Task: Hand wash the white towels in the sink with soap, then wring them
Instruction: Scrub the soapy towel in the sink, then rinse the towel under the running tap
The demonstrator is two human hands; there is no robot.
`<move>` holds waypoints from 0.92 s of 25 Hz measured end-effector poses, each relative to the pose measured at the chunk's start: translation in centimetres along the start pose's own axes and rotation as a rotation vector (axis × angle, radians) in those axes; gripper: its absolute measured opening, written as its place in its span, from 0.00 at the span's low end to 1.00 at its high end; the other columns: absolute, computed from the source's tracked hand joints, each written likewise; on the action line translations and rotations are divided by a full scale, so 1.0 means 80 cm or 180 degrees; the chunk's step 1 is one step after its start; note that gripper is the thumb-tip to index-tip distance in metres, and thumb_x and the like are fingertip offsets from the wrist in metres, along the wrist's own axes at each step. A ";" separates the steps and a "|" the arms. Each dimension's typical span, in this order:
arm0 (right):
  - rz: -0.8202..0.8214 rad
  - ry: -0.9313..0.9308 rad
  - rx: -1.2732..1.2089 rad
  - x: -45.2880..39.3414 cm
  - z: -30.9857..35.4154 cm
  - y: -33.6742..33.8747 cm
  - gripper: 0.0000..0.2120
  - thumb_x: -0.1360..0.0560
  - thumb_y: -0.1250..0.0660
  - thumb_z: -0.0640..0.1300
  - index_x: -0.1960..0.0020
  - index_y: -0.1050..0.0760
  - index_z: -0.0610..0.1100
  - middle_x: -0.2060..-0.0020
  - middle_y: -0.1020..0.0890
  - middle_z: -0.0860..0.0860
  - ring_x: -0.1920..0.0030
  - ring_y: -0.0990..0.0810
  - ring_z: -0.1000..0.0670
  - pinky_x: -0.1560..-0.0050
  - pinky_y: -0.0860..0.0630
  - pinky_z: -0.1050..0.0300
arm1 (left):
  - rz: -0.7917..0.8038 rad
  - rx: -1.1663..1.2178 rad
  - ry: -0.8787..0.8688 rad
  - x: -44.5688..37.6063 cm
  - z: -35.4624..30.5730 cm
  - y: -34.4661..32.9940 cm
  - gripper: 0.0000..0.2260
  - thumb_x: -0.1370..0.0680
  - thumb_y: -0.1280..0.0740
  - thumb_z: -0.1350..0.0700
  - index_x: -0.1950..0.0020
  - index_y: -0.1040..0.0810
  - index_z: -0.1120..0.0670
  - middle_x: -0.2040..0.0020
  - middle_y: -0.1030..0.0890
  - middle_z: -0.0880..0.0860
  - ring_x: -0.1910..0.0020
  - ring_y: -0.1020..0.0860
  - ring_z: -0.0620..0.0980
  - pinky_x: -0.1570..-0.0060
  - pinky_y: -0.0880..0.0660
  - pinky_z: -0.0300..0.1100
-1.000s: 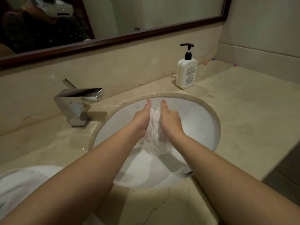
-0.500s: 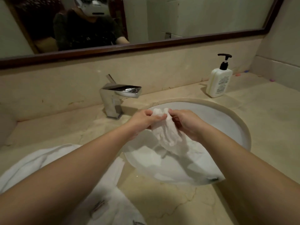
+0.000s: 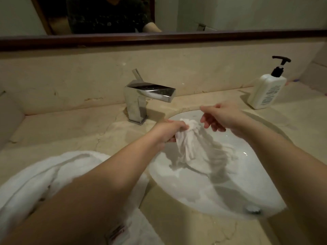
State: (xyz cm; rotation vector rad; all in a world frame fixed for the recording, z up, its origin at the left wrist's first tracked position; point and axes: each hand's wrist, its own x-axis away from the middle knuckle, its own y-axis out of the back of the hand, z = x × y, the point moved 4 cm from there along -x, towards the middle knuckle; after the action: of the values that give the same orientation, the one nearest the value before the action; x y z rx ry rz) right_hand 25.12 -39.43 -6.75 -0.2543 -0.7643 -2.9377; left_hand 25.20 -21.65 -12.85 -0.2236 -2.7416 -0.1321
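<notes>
A small wet white towel (image 3: 196, 147) hangs bunched over the white sink (image 3: 230, 197), its lower part trailing into the basin. My left hand (image 3: 169, 130) grips the towel's top end at the sink's left rim. My right hand (image 3: 221, 117) hovers just right of the towel's top with fingers spread and loose, holding nothing. A white soap pump bottle (image 3: 267, 91) with a black pump stands on the counter at the back right.
A square chrome faucet (image 3: 141, 98) stands behind the sink's left side, no water running. A larger white towel (image 3: 40, 181) lies heaped on the marble counter at the left, under my left forearm. A dark-framed mirror (image 3: 159, 39) runs along the wall.
My right hand has let go of the towel and lifted away to the right. My left hand still holds the towel's top. The view has shifted left and down.
</notes>
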 end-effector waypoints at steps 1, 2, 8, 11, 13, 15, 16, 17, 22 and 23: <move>-0.0109 0.0105 0.0070 -0.013 0.017 0.001 0.20 0.18 0.36 0.52 0.59 0.19 0.37 0.73 0.19 0.48 0.75 0.28 0.51 0.75 0.37 0.60 | 0.0060 0.0099 0.0122 0.001 0.003 0.002 0.10 0.24 0.26 0.59 0.44 0.19 0.61 0.52 0.14 0.55 0.54 0.16 0.51 0.48 0.18 0.45; -0.0155 0.0214 0.0101 -0.024 0.036 0.001 0.20 0.18 0.37 0.52 0.59 0.20 0.38 0.74 0.20 0.49 0.75 0.29 0.52 0.74 0.37 0.61 | 0.0119 0.0179 0.0216 0.005 0.004 0.002 0.10 0.23 0.27 0.59 0.44 0.19 0.60 0.50 0.14 0.55 0.51 0.16 0.51 0.45 0.19 0.46; 0.0146 0.0607 0.0422 -0.096 0.123 -0.038 0.20 0.20 0.35 0.56 0.58 0.20 0.40 0.71 0.26 0.50 0.71 0.32 0.53 0.71 0.38 0.60 | -0.0055 0.0474 0.0453 0.011 0.007 0.008 0.10 0.19 0.32 0.62 0.59 0.26 0.53 0.59 0.20 0.50 0.60 0.23 0.46 0.51 0.26 0.41; 0.0289 0.0779 0.0872 -0.126 0.151 -0.058 0.19 0.22 0.32 0.58 0.61 0.21 0.43 0.69 0.24 0.51 0.68 0.29 0.52 0.66 0.32 0.59 | -0.0254 0.0625 0.0519 0.003 0.010 0.011 0.03 0.19 0.31 0.61 0.53 0.21 0.56 0.57 0.17 0.52 0.60 0.20 0.48 0.59 0.24 0.38; 0.0448 0.0912 0.1114 -0.140 0.161 -0.069 0.19 0.23 0.31 0.58 0.63 0.23 0.44 0.68 0.23 0.51 0.67 0.27 0.52 0.63 0.31 0.59 | -0.0417 0.0754 0.0629 0.002 0.009 0.013 0.04 0.20 0.31 0.59 0.47 0.18 0.57 0.49 0.15 0.55 0.49 0.18 0.53 0.44 0.21 0.46; 0.0531 0.1003 0.1307 -0.153 0.167 -0.080 0.19 0.25 0.29 0.59 0.63 0.23 0.44 0.67 0.22 0.51 0.65 0.25 0.52 0.63 0.29 0.59 | -0.0512 0.0931 0.0734 0.001 0.009 0.014 0.01 0.21 0.31 0.59 0.51 0.19 0.55 0.45 0.16 0.55 0.44 0.19 0.55 0.41 0.23 0.46; 0.0563 0.1035 0.1407 -0.160 0.169 -0.085 0.20 0.26 0.28 0.60 0.63 0.23 0.43 0.67 0.21 0.50 0.64 0.24 0.51 0.62 0.28 0.59 | -0.0570 0.1009 0.0774 -0.001 0.012 0.015 0.03 0.21 0.31 0.60 0.55 0.20 0.54 0.47 0.17 0.55 0.46 0.20 0.54 0.48 0.24 0.43; 0.0600 0.1071 0.1486 -0.165 0.170 -0.091 0.21 0.27 0.28 0.60 0.64 0.23 0.43 0.67 0.21 0.50 0.65 0.24 0.51 0.63 0.28 0.59 | -0.0588 0.1054 0.0801 -0.001 0.013 0.015 0.05 0.21 0.32 0.61 0.56 0.21 0.54 0.49 0.17 0.55 0.50 0.20 0.54 0.55 0.26 0.40; 0.0539 0.1284 0.1387 -0.190 0.172 -0.102 0.24 0.28 0.27 0.61 0.63 0.21 0.39 0.67 0.20 0.45 0.65 0.24 0.49 0.63 0.27 0.56 | -0.0633 0.1331 0.0925 0.007 0.005 0.015 0.03 0.19 0.34 0.60 0.50 0.21 0.58 0.57 0.18 0.55 0.63 0.22 0.50 0.68 0.29 0.38; 0.0559 0.1327 0.1298 -0.192 0.174 -0.102 0.25 0.28 0.27 0.61 0.62 0.20 0.37 0.67 0.19 0.45 0.66 0.24 0.50 0.64 0.27 0.57 | -0.0605 0.1443 0.0951 0.008 0.005 0.015 0.04 0.19 0.35 0.60 0.47 0.22 0.59 0.59 0.19 0.55 0.64 0.22 0.50 0.70 0.29 0.37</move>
State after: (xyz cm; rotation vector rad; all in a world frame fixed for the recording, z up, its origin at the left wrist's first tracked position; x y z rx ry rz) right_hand 40.99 -24.76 -1.48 0.2970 -1.1633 -2.4686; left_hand 24.65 -20.37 -12.87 0.1696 -2.4087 0.3730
